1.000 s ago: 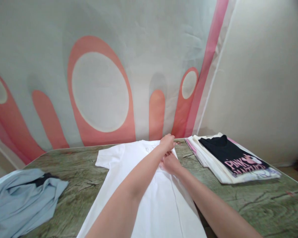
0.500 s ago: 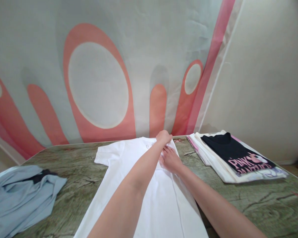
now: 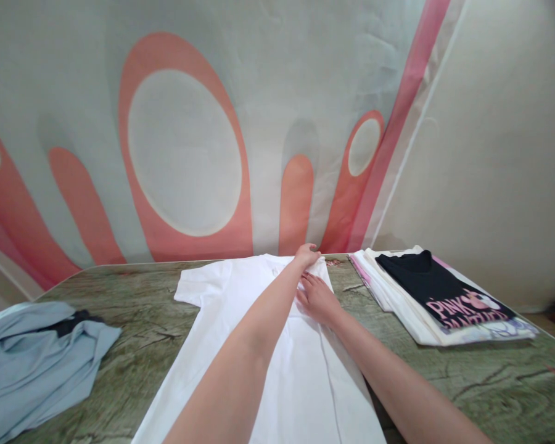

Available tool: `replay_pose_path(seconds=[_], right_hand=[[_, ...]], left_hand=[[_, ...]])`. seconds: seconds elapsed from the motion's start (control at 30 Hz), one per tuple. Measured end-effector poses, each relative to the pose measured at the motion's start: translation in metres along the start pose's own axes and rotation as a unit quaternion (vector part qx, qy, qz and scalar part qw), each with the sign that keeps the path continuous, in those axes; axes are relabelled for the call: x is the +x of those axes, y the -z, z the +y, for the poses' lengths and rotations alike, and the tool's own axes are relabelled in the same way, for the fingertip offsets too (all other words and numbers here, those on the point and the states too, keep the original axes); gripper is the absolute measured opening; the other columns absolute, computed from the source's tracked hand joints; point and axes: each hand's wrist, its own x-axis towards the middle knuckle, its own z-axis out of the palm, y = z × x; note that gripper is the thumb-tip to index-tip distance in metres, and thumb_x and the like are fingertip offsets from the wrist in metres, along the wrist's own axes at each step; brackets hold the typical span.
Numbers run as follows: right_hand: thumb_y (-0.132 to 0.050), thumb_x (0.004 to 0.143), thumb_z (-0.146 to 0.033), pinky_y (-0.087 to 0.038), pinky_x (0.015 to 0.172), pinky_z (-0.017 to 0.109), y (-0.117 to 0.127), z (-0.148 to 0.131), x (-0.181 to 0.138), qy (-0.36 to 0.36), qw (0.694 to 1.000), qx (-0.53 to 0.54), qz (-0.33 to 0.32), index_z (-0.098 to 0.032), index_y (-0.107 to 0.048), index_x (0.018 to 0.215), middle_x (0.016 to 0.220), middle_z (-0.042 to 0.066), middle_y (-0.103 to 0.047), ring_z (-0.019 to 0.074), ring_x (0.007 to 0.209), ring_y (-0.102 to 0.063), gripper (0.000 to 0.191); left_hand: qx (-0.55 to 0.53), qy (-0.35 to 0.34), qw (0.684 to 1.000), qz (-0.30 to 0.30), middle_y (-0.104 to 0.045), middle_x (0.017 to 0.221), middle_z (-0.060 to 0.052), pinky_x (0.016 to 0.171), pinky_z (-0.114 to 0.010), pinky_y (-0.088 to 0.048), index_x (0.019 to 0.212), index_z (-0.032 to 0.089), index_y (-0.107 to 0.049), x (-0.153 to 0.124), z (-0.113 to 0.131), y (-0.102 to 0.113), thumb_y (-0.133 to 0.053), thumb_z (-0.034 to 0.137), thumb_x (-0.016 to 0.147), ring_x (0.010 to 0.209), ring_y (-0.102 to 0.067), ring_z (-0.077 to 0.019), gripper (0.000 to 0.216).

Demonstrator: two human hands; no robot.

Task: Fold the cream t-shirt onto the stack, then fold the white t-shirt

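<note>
A white T-shirt (image 3: 240, 308) lies spread on the table, its left sleeve stretched out to the side. Its right side is folded inward, leaving a long edge down the body. My left hand (image 3: 308, 254) reaches across to the far right corner of the shirt, by the shoulder. Its fingers look apart there, though the palm side is hidden. Just nearer to me, my right hand (image 3: 320, 300) rests flat on the folded part with fingers stretched out. My left forearm covers part of the shirt's middle.
On the right sits a stack of folded shirts (image 3: 409, 317), topped by a black one (image 3: 425, 277) with pink lettering. A crumpled grey-blue garment (image 3: 41, 364) lies at the left of the wood-patterned table (image 3: 152, 342). Behind the table's far edge hangs a printed backdrop (image 3: 268, 123).
My left hand has loosened from a closed grip at the shirt's corner, its fingers now apart. My right hand stays flat in place. The view has shifted slightly.
</note>
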Motion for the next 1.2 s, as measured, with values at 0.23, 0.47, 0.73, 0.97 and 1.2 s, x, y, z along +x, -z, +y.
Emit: replay_pose_path(seconds=[0.23,0.47,0.73,0.97,1.2], right_hand=[[-0.038,0.089,-0.03,-0.035,0.099,0.034,0.002,0.002,0.0,-0.001,0.995,0.093,0.043,-0.014,-0.059,0.114,0.12,0.011,-0.059,0.0207,0.113,-0.05,0.036],[-0.045,0.079,-0.022,-0.046,0.086,0.032,0.004,0.024,0.004,-0.104,0.956,0.213,0.17,-0.017,-0.063,0.099,0.102,0.008,-0.066,0.0187,0.096,-0.059,0.027],[-0.051,0.07,-0.016,-0.047,0.086,0.041,0.006,0.108,0.046,-0.188,0.934,0.23,0.196,-0.014,-0.064,0.095,0.096,0.011,-0.068,0.0208,0.088,-0.064,0.029],[-0.057,0.065,-0.014,-0.052,0.075,0.035,-0.013,0.125,0.07,-0.161,0.935,0.287,0.128,-0.014,-0.068,0.084,0.083,0.008,-0.072,0.019,0.077,-0.066,0.022],[-0.053,0.073,-0.025,-0.046,0.085,0.037,-0.005,0.126,0.061,-0.136,0.942,0.286,0.114,-0.017,-0.069,0.094,0.093,0.006,-0.071,0.0196,0.086,-0.063,0.028]], left_hand=[[0.054,-0.046,0.997,0.003,-0.064,0.108,-0.006,0.089,-0.024,-0.041,0.109,0.015,-0.061,-0.017,-0.018,0.028,-0.057,0.018,0.08,0.101,-0.058,-0.0165,0.029],[0.14,0.0,0.988,0.059,-0.064,0.102,-0.009,0.086,-0.027,-0.04,0.096,0.015,-0.063,-0.062,-0.064,0.078,-0.056,0.03,0.081,0.098,-0.057,-0.0201,0.022],[0.162,0.052,0.983,0.073,-0.065,0.091,-0.012,0.07,-0.026,-0.042,0.087,0.014,-0.062,-0.088,-0.077,0.078,-0.057,0.052,0.074,0.087,-0.061,-0.0232,0.04],[0.12,0.008,0.989,0.092,-0.063,0.088,-0.006,0.072,-0.025,-0.04,0.08,0.017,-0.059,-0.098,-0.077,0.07,-0.057,0.029,0.075,0.083,-0.058,-0.0181,0.013],[-0.069,0.026,0.991,0.113,-0.062,0.079,-0.001,0.067,-0.022,-0.042,0.082,0.016,-0.055,-0.092,-0.079,0.065,-0.053,0.023,0.076,0.075,-0.056,-0.0137,0.009]])
